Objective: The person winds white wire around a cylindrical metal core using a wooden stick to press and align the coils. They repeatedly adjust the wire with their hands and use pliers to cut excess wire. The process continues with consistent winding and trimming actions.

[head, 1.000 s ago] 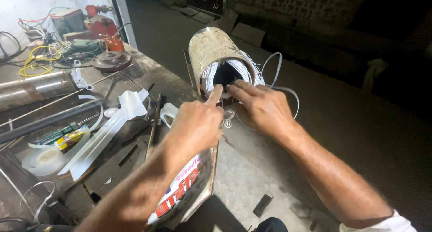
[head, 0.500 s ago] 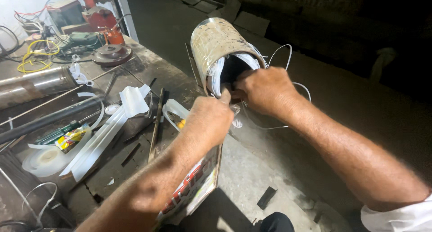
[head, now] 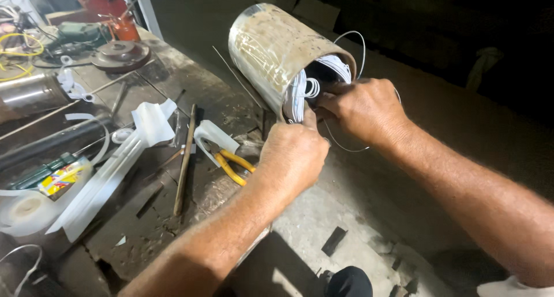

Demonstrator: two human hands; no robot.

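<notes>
**At the cylinder's open end: both hands on the white strips**

At the edge of the bench [head: 144, 233], lying on its side, a rusty metal cylinder [head: 271, 49], open mouth turned toward the camera and down to the right. Packed inside the mouth: white strips [head: 297, 95] plus thin white wire [head: 352, 43] looping out past the rim.

Left hand [head: 291, 155] just below the cylinder's mouth, curled shut, thumb pressed up against the strips at the lower rim, pinching them by the look of it. Right hand [head: 360, 109] just right of the mouth, fingers bent and tucked into the opening, gripping strips or wire in there. Can't tell exactly which, too tangled and partly hidden by the knuckles. Hands nearly touching each other at the rim.

Left of the cylinder and a bit lower, near the left hand: yellow-handled pliers [head: 231, 164] with a white plastic bit [head: 213, 134] lying over them. Further left of that, a long thin rod [head: 184, 158] lying roughly lengthwise, then a folded white sheet [head: 107, 170]. Well left of the cylinder, near the frame edge, a tape roll [head: 26, 210] and a small colourful packet [head: 60, 179]. Up behind the cylinder to the left, a round metal disc [head: 121, 52] and a red can [head: 124, 26]. Below the cylinder, past the bench edge, grey floor [head: 323, 216] with dark scraps.
</notes>
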